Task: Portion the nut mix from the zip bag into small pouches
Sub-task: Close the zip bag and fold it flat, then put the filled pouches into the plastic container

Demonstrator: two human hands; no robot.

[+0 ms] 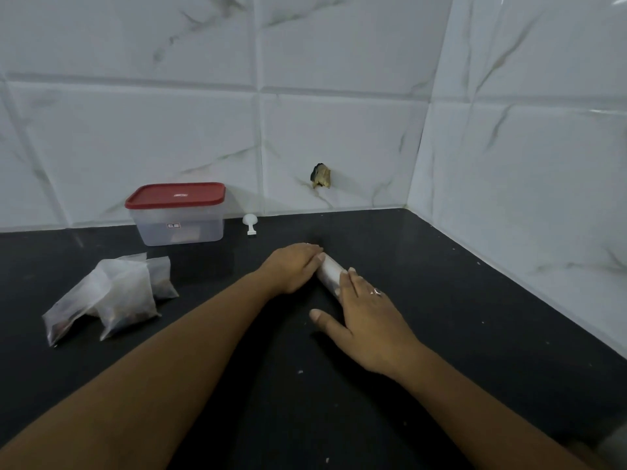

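Observation:
A rolled-up white plastic bag (pixel 329 272) lies on the black counter (pixel 458 317) near the middle. My left hand (pixel 292 266) presses on its far left end, fingers flat over it. My right hand (pixel 364 317) covers its near end, fingers laid along the roll and thumb spread out to the left. Both hands hold the roll against the counter. To the left lie three small translucent pouches (pixel 115 293) with dark nut mix showing at their bottoms, leaning on one another. What the roll contains is hidden.
A clear plastic box with a red lid (pixel 176 213) stands at the back left against the tiled wall. A small white mushroom-shaped piece (pixel 250 224) stands beside it. Marble-look tiled walls meet in a corner at the back right. Small crumbs dot the counter.

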